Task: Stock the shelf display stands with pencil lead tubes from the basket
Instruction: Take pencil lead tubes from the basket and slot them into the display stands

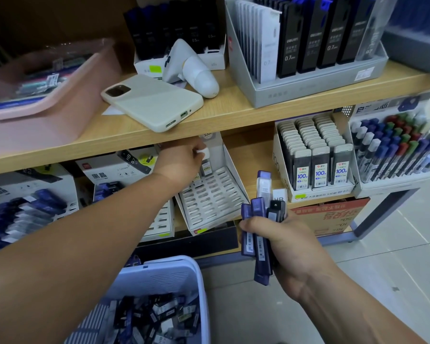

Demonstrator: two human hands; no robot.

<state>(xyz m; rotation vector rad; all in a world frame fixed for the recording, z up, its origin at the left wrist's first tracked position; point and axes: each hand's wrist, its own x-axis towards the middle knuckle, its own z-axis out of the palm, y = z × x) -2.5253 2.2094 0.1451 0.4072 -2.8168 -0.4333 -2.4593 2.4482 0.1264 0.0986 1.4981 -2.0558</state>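
Dozens of loose lead tubes (154,319) lie heaped in the blue basket (159,276), which stands below and in front of the slotted stand (209,197). Supply judged to be parked there so that either hand can dip in without a step.

Lower right of the stand, nearer the camera: the right hand (278,247) is wrapped round a bundle (258,234) of tubes, mostly purple, one darker. Its fingers (248,224) are curled tight across the front and the tubes are fanned upward. Judged a reserve, held ready so single tubes can be drawn off.

At the back row of the stand, the left hand (181,161) is reached in under the shelf board (233,112). One tube (206,167) is pinched at its white cap by the fingertips (196,148) and held upright over the slots. Whether its foot is seated cannot be told. A second label shows beside it, partly hidden by the hand. Nearly all other slots are bare, so stocking is judged barely begun.

Right of the stand: a full stand (315,155) of similar tubes. Above it, on the board: a phone (152,100), face down.
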